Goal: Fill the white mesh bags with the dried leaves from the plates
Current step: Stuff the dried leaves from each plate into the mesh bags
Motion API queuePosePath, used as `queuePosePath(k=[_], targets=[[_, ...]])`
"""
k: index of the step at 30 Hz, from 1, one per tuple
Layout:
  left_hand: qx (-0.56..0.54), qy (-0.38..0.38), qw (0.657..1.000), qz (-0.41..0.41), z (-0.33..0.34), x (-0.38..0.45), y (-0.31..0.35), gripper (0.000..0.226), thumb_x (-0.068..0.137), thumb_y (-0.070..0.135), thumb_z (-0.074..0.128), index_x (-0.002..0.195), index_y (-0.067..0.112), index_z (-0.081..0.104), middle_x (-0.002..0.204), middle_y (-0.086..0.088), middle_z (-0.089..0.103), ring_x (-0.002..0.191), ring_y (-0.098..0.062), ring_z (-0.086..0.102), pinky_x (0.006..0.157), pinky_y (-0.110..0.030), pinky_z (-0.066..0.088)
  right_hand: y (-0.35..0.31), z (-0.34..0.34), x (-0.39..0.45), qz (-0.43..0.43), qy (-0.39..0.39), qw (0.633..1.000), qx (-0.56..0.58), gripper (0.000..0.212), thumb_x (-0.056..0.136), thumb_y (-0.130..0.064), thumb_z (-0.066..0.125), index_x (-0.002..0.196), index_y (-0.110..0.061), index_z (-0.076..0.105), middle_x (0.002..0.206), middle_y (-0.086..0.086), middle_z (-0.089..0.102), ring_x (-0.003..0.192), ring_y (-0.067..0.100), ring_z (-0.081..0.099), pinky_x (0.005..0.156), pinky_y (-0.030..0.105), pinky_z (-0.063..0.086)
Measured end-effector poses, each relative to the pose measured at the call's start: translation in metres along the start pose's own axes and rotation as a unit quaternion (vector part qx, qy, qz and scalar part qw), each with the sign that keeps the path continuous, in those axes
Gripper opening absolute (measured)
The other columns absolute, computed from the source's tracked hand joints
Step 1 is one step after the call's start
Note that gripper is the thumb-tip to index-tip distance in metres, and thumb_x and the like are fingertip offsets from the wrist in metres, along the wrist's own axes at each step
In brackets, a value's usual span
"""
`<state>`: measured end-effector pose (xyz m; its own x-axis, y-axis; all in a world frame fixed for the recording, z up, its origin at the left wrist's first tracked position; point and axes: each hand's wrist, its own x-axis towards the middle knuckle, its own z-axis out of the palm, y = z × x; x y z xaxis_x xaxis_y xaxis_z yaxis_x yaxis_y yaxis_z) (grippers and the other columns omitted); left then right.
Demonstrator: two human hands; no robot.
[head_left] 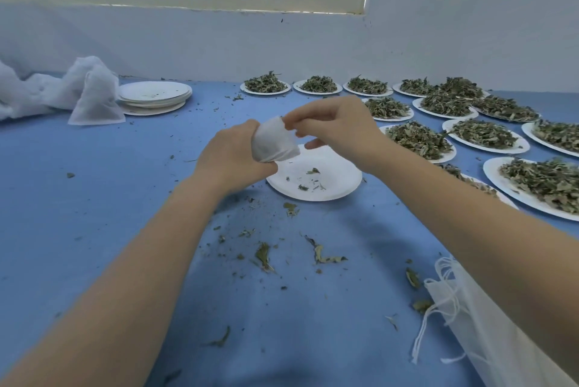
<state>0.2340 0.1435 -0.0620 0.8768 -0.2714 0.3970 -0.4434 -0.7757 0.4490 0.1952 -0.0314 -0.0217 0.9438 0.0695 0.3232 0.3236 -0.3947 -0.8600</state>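
Roughly thirteen leaf-heaped plates [484, 135]; two hands [233, 156].

The table cover [94, 198] is blue cloth, soft and not shiny. The small bag [275, 142] is thin white mesh, a bit see-through. The plate [332, 186] looks like white paper, smooth and dull. The leaves [416, 139] are dry, green, crinkly and rough. The wall [219, 42] is plain and matt.

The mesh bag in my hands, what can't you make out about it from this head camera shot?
- Mesh bag, head view: contents hidden by its opaque cloth and the left hand.
- Its mouth: covered by the right hand; drawstring not visible.
- Flat bags: cut by the frame's edge, count unclear.
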Motion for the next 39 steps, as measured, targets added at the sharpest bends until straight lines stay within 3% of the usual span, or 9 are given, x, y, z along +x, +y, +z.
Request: queuePosePath(k=[3, 5, 7, 11, 16, 23, 30, 36, 39], targets=[[0.018, -0.006, 1.0, -0.025, -0.005, -0.007, -0.003, 0.037, 0.072, 0.035, 0.069, 0.1, 0.017, 0.051, 0.088, 0.002, 0.054, 0.082, -0.022, 0.05, 0.063, -0.032, 0.041, 0.012, -0.004, -0.003, 0.078, 0.004, 0.988, -0.137, 0.027, 0.085, -0.03, 0.063, 0.113, -0.027, 0.065, 0.115, -0.002, 0.066, 0.093, 0.011, 0.061, 0.08, 0.026, 0.051], [0.028, -0.004, 0.999, -0.036, -0.007, -0.012, -0.003, 0.033, 0.073, 0.035, 0.068, 0.094, 0.017, 0.049, 0.081, 0.003, 0.051, 0.08, -0.022, 0.049, 0.061, -0.03, 0.037, 0.024, -0.003, -0.007, 0.168, -0.062, 0.932, -0.314, 0.08, 0.074, -0.06, 0.066, 0.139, -0.021, 0.04, 0.14, 0.004, 0.045, 0.122, 0.02, 0.046, 0.093, 0.032, 0.039], [0.032, -0.002, 0.998, -0.051, -0.008, -0.016, -0.001, 0.032, 0.073, 0.035, 0.067, 0.091, 0.018, 0.047, 0.076, 0.006, 0.048, 0.078, -0.022, 0.048, 0.058, -0.03, 0.036, 0.031, 0.002, -0.012, 0.228, -0.11, 0.881, -0.4, 0.123, 0.055, -0.08, 0.063, 0.149, -0.018, 0.014, 0.151, 0.013, 0.022, 0.137, 0.033, 0.025, 0.105, 0.046, 0.028], [0.029, 0.001, 0.997, -0.069, -0.006, -0.02, -0.001, 0.034, 0.072, 0.037, 0.067, 0.091, 0.019, 0.045, 0.075, 0.009, 0.045, 0.075, -0.019, 0.047, 0.054, -0.029, 0.034, 0.044, 0.01, -0.016, 0.258, -0.109, 0.879, -0.385, 0.148, 0.041, -0.086, 0.064, 0.149, -0.02, -0.011, 0.155, 0.017, 0.006, 0.141, 0.039, 0.013, 0.11, 0.052, 0.019], [-0.018, 0.012, 0.994, -0.107, -0.006, -0.02, -0.004, 0.034, 0.071, 0.038, 0.067, 0.074, 0.024, 0.036, 0.073, 0.005, 0.044, 0.065, -0.009, 0.041, 0.049, -0.029, 0.027, 0.044, 0.019, -0.013, 0.227, -0.058, 0.907, -0.35, 0.153, 0.031, -0.084, 0.069, 0.148, -0.025, -0.009, 0.151, 0.015, 0.016, 0.138, 0.038, 0.017, 0.108, 0.049, 0.023], [-0.151, 0.099, 0.963, -0.2, -0.049, 0.0, -0.024, 0.047, 0.07, 0.037, 0.07, 0.108, 0.019, 0.048, 0.095, 0.006, 0.054, 0.087, -0.017, 0.05, 0.058, -0.025, 0.034, 0.012, 0.054, 0.028, 0.141, -0.031, 0.943, -0.3, 0.144, 0.038, -0.08, 0.072, 0.149, -0.025, -0.002, 0.145, 0.012, 0.022, 0.136, 0.033, 0.018, 0.107, 0.044, 0.024], [-0.258, 0.1, 0.932, -0.233, -0.101, 0.033, -0.083, 0.058, 0.057, 0.045, 0.056, 0.108, 0.019, 0.046, 0.093, 0.005, 0.057, 0.084, -0.012, 0.054, 0.064, -0.028, 0.038, -0.013, 0.112, 0.11, 0.083, -0.047, 0.95, -0.297, 0.126, 0.043, -0.081, 0.068, 0.143, -0.017, 0.024, 0.143, 0.009, 0.021, 0.132, 0.03, 0.017, 0.107, 0.042, 0.025], [-0.3, 0.143, 0.895, -0.296, -0.12, 0.091, -0.165, 0.068, 0.05, 0.015, 0.051, 0.115, 0.005, 0.036, 0.086, -0.007, 0.047, 0.077, -0.019, 0.046, 0.065, -0.029, 0.038, -0.005, 0.169, 0.201, 0.076, -0.074, 0.951, -0.291, 0.115, 0.047, -0.081, 0.066, 0.138, -0.017, 0.034, 0.139, 0.01, 0.027, 0.133, 0.03, 0.02, 0.105, 0.039, 0.027], [-0.282, 0.162, 0.892, -0.315, -0.12, 0.118, -0.217, 0.051, 0.073, 0.004, 0.057, 0.115, 0.008, 0.028, 0.09, -0.004, 0.046, 0.086, -0.02, 0.045, 0.059, -0.026, 0.037, -0.001, 0.202, 0.247, 0.063, -0.091, 0.951, -0.29, 0.112, 0.047, -0.081, 0.067, 0.134, -0.017, 0.038, 0.129, 0.007, 0.032, 0.125, 0.028, 0.027, 0.093, 0.033, 0.029]])
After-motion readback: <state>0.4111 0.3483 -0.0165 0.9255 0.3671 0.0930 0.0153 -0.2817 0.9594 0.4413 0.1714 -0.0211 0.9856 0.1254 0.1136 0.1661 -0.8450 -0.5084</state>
